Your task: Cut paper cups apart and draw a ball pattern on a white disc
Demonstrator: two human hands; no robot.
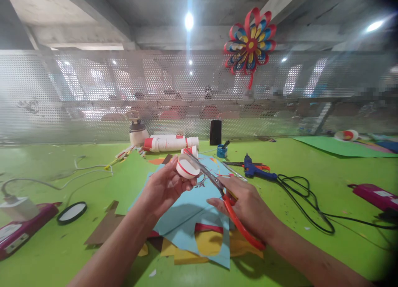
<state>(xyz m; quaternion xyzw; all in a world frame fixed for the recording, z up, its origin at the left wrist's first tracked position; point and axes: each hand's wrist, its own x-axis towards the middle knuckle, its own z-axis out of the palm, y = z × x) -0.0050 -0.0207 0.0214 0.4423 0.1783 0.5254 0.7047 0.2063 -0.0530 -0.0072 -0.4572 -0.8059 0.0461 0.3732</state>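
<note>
Left hand (163, 183): you pinch the cup piece (187, 170)
Right hand (247, 195): curled round your scissors (230, 209), blades beside the piece's rim
Right side: cord (325, 215) loops beyond your wrist

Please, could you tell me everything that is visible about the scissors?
The scissors have silvery, metal-looking blades and glossy orange-red handles, plastic by look. The right hand grips the handles. The tips point forward and leftward, beside the white, red-striped cup piece in the left hand; whether blades touch it is unclear.
</note>
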